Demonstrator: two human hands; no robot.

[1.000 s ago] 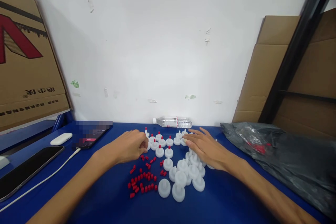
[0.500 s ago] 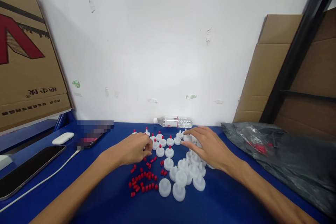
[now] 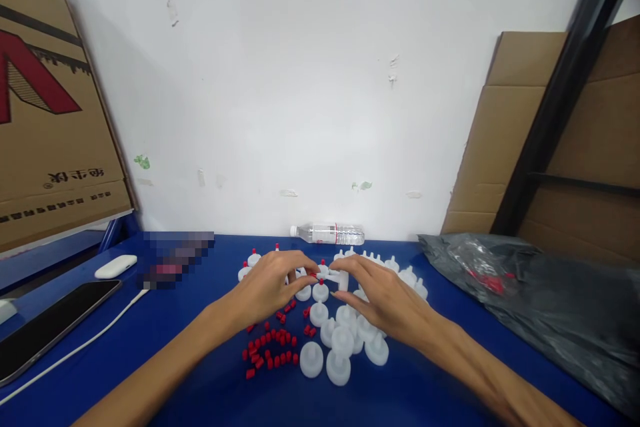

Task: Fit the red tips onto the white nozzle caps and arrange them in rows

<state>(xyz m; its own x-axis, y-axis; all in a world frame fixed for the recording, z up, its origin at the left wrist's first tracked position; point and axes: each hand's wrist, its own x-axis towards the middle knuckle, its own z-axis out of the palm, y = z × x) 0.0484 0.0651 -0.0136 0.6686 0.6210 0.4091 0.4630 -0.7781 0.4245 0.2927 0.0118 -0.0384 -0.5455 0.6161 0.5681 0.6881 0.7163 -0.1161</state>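
On the blue table (image 3: 210, 380) lie several white plastic caps (image 3: 340, 347), some with red tips (image 3: 254, 259), and a scatter of small red plugs (image 3: 270, 347). My left hand (image 3: 270, 287) hovers over the caps with thumb and forefinger pinched on a small red plug (image 3: 313, 275). My right hand (image 3: 380, 297) meets it from the right, fingers closed around a white cap (image 3: 343, 279) held on its side. The two hands nearly touch above the middle of the pile.
A clear water bottle (image 3: 330, 233) lies at the wall. A phone (image 3: 173, 263), a white case (image 3: 116, 265), a tablet (image 3: 50, 327) and a white cable (image 3: 75, 347) sit left. A grey plastic bag (image 3: 540, 300) lies right. Cardboard boxes (image 3: 45, 113) stand on both sides.
Both hands have lifted off the pile and come together at the centre. The right hand took up a white cap; the left brought a red plug toward it.
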